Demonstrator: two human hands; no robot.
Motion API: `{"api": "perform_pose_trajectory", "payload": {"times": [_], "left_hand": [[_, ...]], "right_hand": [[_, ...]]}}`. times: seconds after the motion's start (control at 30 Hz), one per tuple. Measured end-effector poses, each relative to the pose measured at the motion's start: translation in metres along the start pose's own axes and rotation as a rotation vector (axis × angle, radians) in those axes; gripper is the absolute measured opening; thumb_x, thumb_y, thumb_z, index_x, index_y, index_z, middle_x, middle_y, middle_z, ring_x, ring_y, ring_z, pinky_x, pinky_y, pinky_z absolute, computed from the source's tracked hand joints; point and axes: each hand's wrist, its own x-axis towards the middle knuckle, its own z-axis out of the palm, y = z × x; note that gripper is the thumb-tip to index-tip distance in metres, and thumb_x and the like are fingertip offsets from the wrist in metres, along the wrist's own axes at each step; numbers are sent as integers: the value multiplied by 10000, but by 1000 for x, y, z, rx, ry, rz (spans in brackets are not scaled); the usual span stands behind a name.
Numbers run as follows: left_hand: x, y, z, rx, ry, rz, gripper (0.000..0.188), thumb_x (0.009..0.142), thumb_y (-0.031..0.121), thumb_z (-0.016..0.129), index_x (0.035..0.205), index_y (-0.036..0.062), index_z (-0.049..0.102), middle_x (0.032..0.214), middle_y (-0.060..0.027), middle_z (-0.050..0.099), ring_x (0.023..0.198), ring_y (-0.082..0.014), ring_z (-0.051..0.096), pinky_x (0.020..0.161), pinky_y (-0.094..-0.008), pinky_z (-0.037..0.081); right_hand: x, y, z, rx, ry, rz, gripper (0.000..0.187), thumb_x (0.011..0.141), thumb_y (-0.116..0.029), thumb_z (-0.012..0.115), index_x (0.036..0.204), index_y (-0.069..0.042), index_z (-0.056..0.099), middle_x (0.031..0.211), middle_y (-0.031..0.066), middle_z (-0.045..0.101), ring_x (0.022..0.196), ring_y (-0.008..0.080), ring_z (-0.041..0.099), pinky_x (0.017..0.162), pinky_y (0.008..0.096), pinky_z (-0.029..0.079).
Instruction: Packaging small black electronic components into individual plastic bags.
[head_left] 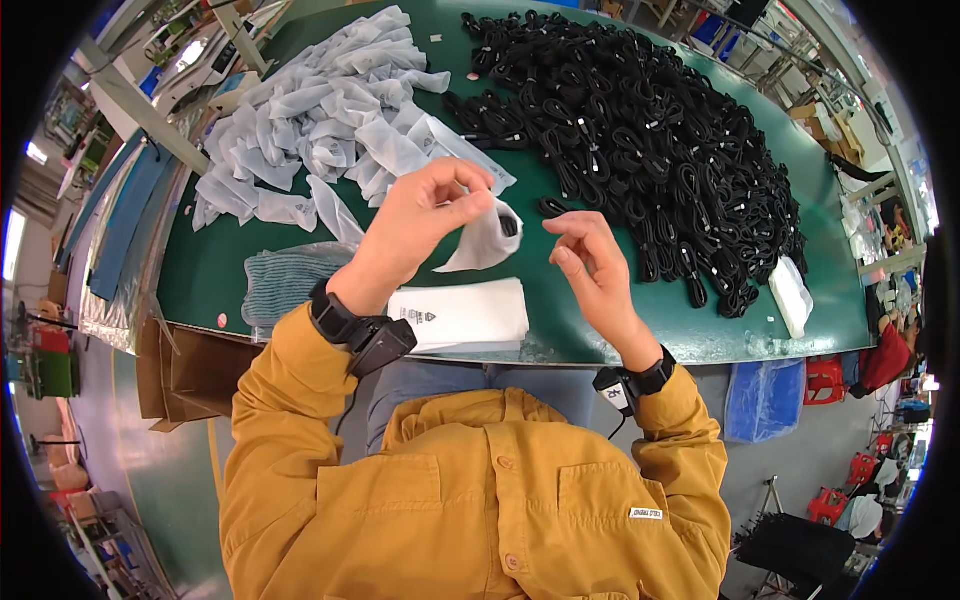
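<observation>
My left hand (415, 225) pinches the rim of a whitish translucent plastic bag (482, 245), thumb against fingers. The bag's mouth faces right, and a dark coil shows inside it. To its right, my right hand (597, 280) is raised with thumb and index finger apart and nothing between them. Just beyond that fingertip lies a coiled black cable (553, 207), at the edge of a large heap of black cables (640, 130). Below my left hand, a flat stack of white bags (465, 312) rests at the table's near edge.
Filled whitish bags (330, 110) form a pile at the far left of the green table (590, 340). Teal ribbed cloth (295, 283) in clear plastic lies left. A white packet (791, 297) sits at the right edge. A cardboard box (200, 365) stands below the left corner.
</observation>
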Motion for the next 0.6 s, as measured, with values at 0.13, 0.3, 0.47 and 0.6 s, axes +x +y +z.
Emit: {"api": "perform_pose_trajectory", "payload": {"times": [0.13, 0.3, 0.47, 0.6], "left_hand": [[13, -2, 0, -39, -93, -15, 79, 948, 135, 637, 953, 56, 626, 1117, -46, 616, 833, -55, 535, 737, -205, 428], [38, -4, -29, -64, -81, -91, 100, 957, 132, 626, 1001, 44, 611, 1130, -72, 631, 871, -79, 576, 769, -227, 466], [49, -39, -106, 175, 216, 11, 309, 913, 160, 661, 1152, -7, 560, 1150, -148, 636, 1017, -225, 629, 878, -350, 521], [30, -48, -102, 872, 139, 204, 617, 846, 142, 715, 1377, 23, 424, 1334, -228, 502, 1215, -336, 534, 940, -414, 517]], "right_hand": [[21, -11, 6, -3, -72, -133, 379, 919, 17, 617, 1293, -7, 563, 1259, 107, 491, 905, 118, 579, 786, 272, 501], [44, -5, 15, 115, -59, -120, 438, 907, 21, 630, 1334, -15, 534, 1265, 121, 496, 916, 130, 592, 777, 253, 503], [67, 35, 18, -286, -139, 53, 687, 828, -133, 770, 1417, -18, 436, 1349, 184, 476, 965, 233, 622, 844, 302, 529], [85, 82, 43, -609, -227, 14, 893, 739, -266, 853, 1429, 30, 369, 1377, 271, 441, 1020, 351, 633, 888, 379, 541]]}}
